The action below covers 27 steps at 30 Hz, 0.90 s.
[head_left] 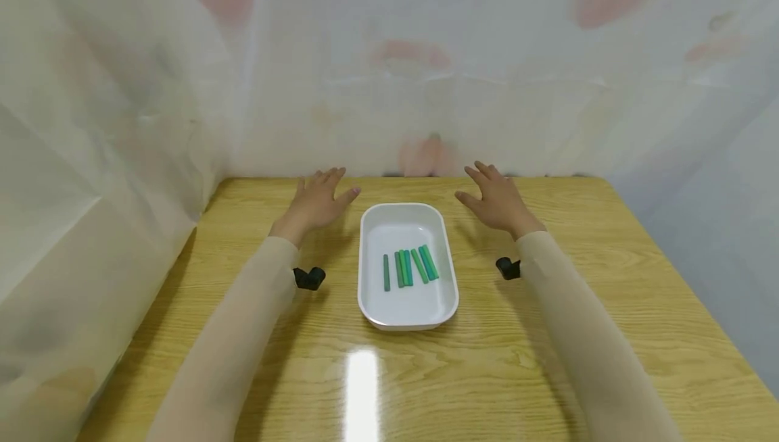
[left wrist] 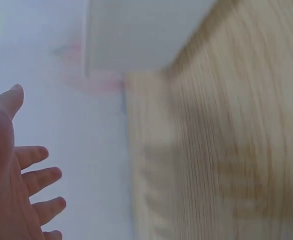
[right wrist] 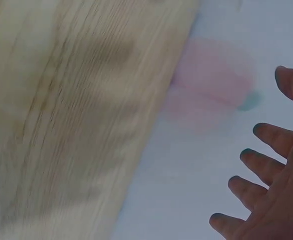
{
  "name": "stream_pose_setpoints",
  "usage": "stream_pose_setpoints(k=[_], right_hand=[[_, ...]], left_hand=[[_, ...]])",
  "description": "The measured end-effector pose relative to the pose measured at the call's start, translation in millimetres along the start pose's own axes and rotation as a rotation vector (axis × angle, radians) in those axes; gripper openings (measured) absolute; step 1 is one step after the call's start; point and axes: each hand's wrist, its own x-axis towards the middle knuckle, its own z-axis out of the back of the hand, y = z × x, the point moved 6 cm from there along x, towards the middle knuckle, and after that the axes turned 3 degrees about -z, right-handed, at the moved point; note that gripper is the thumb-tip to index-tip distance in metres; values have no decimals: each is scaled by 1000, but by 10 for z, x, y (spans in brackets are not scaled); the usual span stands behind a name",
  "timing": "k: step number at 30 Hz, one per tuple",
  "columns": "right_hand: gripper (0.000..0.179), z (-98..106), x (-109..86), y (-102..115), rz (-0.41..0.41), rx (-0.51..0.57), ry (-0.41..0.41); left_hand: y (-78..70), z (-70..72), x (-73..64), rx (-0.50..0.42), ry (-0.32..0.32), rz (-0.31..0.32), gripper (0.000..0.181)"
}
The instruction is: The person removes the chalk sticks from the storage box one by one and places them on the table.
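Observation:
A white rectangular tray with rounded corners stands mid-table. On its floor lie several thin sticks in green and blue-green, among them a dull green stick set apart at the left and a bright green stick at the right; their kind cannot be made out. My left hand hovers to the tray's far left, fingers spread, holding nothing. To the far right, my right hand is likewise spread and empty. The right wrist view shows dark greenish fingertips. In the left wrist view the tray's outer wall appears beyond the thumb.
The wooden table ends just past the hands. Behind it and along the left hangs a pale sheet with blurred reddish patches. A plain wall stands at the right. Small black devices sit at the wrists.

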Motion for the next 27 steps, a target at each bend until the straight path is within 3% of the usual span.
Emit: stream_pose_setpoints(k=[11,17,27], right_hand=[[70,-64,-323,333,157,70,-43],[68,-70,-483,416,211,133,-63],[65,-94,-656,544,235,161,-20]], left_hand=[[-285,-32,-325,-155,-18,-98,83],[-360,-69,-480,-257,-3,-82,81],[-437,-197,-645,-277,16,-72,77]])
